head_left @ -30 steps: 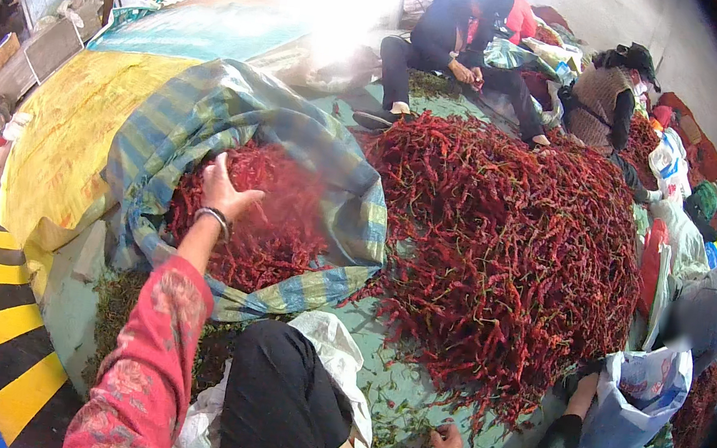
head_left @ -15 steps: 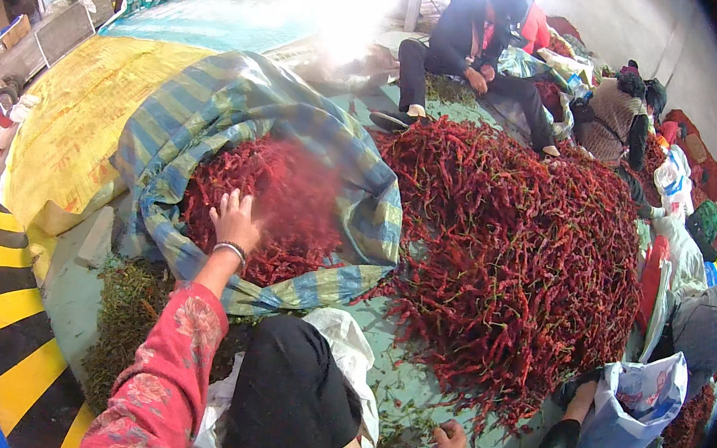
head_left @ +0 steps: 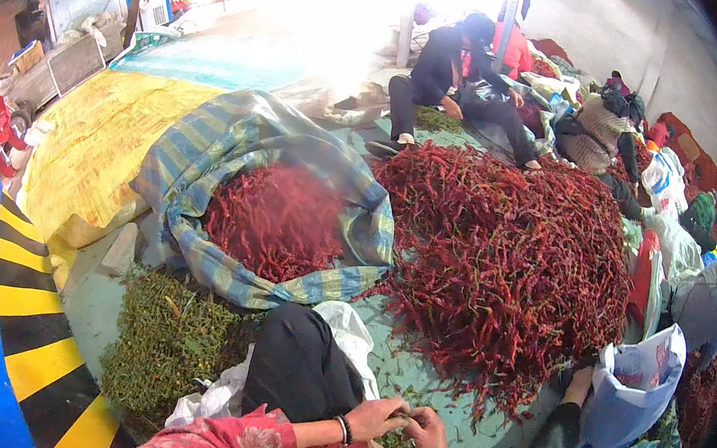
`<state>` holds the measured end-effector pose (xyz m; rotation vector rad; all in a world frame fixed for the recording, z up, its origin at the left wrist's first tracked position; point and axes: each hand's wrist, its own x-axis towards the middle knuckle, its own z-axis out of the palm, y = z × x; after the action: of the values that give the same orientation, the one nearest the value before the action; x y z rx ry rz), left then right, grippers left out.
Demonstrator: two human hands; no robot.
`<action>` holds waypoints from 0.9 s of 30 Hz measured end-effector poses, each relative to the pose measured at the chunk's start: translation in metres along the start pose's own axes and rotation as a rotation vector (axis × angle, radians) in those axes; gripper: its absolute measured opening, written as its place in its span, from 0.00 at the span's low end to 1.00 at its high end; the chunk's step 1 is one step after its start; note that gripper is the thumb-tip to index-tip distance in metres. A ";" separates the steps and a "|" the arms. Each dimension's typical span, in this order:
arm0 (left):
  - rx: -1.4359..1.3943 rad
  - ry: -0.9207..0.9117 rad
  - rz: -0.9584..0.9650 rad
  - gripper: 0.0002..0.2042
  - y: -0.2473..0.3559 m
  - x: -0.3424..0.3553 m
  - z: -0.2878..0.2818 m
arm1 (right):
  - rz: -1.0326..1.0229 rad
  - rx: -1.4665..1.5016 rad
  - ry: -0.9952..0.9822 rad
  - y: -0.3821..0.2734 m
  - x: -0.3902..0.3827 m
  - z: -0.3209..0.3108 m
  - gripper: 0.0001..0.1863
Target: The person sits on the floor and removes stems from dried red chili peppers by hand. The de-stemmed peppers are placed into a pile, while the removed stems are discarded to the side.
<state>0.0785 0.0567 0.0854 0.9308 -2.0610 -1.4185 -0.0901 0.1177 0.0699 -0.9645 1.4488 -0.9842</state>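
Left hand and right hand touching, near chili heap's front edge; fingers together, can't tell if anything's pinched. Heap on green floor, checked sack at heap's left edge.

The heap of long dried chillies is deep red, threaded with green-tan stems. To its left, the wide woven plastic sack is checked blue and pale yellow-green, around bright red loose chillies. Farther left of the heap, the flat woven sheet is yellow and the curved banded surface black-and-yellow striped. Right of the heap, the upright plastic bag is white, marked blue and red.
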 end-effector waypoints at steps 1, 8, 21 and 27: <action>0.086 -0.037 -0.015 0.13 0.004 -0.001 -0.002 | 0.020 -0.007 -0.027 -0.001 -0.007 0.002 0.07; 0.053 -0.014 -0.010 0.11 0.000 -0.010 0.000 | -0.053 -0.030 -0.026 -0.002 -0.031 0.006 0.09; -0.219 0.218 -0.469 0.10 -0.049 0.004 -0.022 | -0.137 0.090 -0.353 -0.041 -0.069 0.010 0.07; 0.264 -0.166 0.168 0.27 -0.013 -0.001 -0.006 | -0.160 -0.035 0.273 -0.005 -0.043 -0.019 0.07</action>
<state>0.0873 0.0508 0.0752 0.7377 -2.4322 -1.1908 -0.1051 0.1584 0.0897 -1.0137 1.6369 -1.2496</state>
